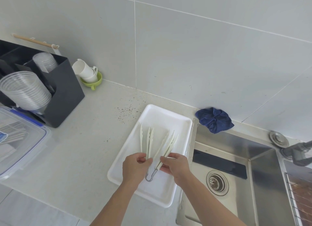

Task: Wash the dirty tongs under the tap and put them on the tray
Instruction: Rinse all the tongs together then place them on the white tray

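A white rectangular tray lies on the counter just left of the steel sink. Over it are several cream-coloured tongs with grey loop ends. My left hand pinches the left tongs near their handles. My right hand grips another pair of tongs, whose tips point to the tray's far end. A grey loop end shows between my hands. The tap enters from the right edge over the sink.
A crumpled blue cloth lies behind the sink. A black organiser with stacked clear cups, white cups on a green funnel and a clear lidded box stand at the left. A wire rack sits at the right.
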